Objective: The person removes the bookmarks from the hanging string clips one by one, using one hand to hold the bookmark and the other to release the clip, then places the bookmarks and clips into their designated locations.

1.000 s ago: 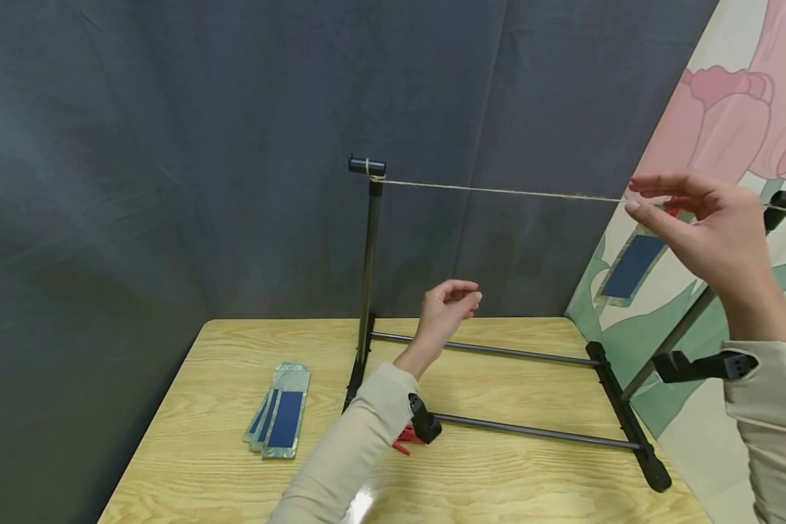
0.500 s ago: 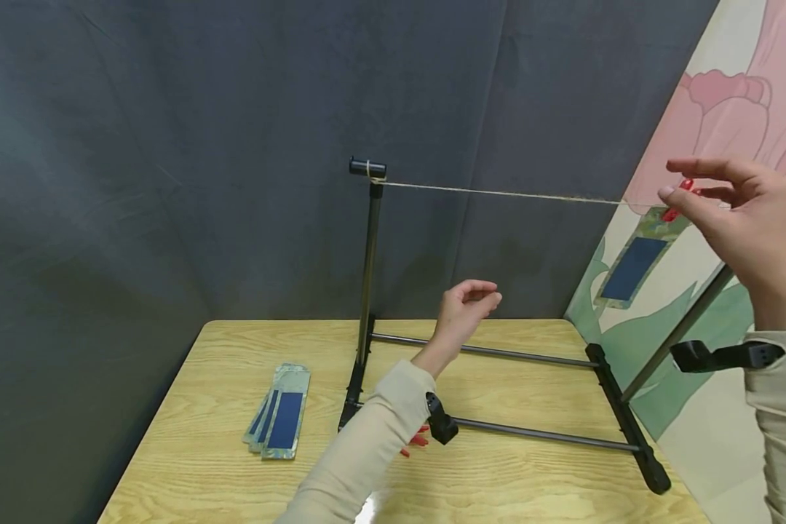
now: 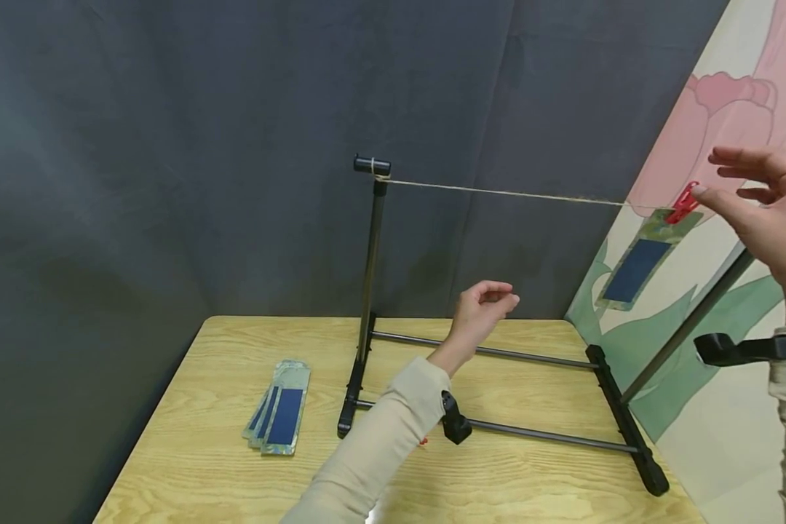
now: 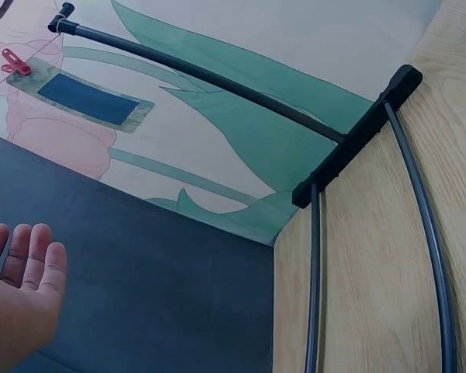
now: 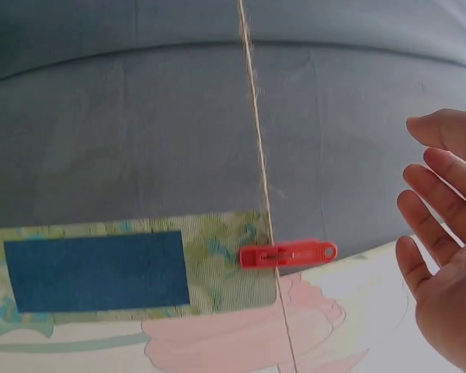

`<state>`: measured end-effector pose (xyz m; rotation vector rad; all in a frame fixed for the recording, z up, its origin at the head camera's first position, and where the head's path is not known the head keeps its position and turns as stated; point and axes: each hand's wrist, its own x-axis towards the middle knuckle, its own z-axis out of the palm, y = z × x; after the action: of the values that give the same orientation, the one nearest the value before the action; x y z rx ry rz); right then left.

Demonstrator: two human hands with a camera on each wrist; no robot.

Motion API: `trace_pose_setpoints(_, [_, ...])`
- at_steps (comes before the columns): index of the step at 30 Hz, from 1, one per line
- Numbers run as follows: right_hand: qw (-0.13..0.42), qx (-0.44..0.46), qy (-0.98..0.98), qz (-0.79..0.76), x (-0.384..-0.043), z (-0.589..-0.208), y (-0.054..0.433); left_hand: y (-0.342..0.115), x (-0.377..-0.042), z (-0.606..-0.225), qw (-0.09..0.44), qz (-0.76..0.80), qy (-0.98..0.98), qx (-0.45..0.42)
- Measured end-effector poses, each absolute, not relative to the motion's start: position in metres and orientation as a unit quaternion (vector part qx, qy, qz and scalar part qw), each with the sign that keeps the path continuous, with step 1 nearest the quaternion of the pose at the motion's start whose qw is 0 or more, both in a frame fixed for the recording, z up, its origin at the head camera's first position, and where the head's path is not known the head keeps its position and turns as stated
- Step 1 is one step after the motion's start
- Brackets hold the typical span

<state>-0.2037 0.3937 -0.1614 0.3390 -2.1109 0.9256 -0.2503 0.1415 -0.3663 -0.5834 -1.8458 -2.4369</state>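
Observation:
A green patterned card with a dark blue panel [image 3: 639, 271] hangs from the twine [image 3: 511, 193] by a red clothespin [image 5: 287, 253]. My right hand [image 3: 769, 207] is beside the clothespin in the head view; in the right wrist view a gap shows between the loosely spread fingers and the clothespin. My left hand [image 3: 481, 316] hovers over the frame's base, holding nothing, its fingers relaxed and loosely bent in the left wrist view. Several similar cards [image 3: 284, 416] lie fanned in a stack on the left of the table.
The twine runs between two uprights of a black metal stand, the left post [image 3: 371, 255] and the right post [image 3: 691, 327]. Crossbars [image 3: 550, 434] join its feet on the wooden table [image 3: 190, 466]. Something red [image 3: 423, 441] peeks out beneath the left forearm. A dark curtain [image 3: 268, 160] hangs behind.
My right hand has moved right, away from the clothespin, which now shows fully on the twine with the card hanging from it. My left hand has drifted slightly right.

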Motion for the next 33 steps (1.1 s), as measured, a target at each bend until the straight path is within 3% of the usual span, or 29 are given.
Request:
trace_pose_setpoints(10, [0.385, 0.116, -0.851, 0.338, -0.21, -0.16, 0.407, 0.151, -0.25, -0.364, 0.014, -0.766, -0.613, -0.193])
trace_pose_setpoints(24, [0.312, 0.059, -0.917, 0.242, -0.221, -0.158, 0.415, 0.17, -0.251, -0.362, 0.005, -0.733, -0.654, -0.188])
trace_pose_setpoints(33, [0.309, 0.046, -0.926, 0.211, -0.227, -0.162, 0.422, 0.175, -0.25, -0.355, 0.009, -0.704, -0.682, -0.198])
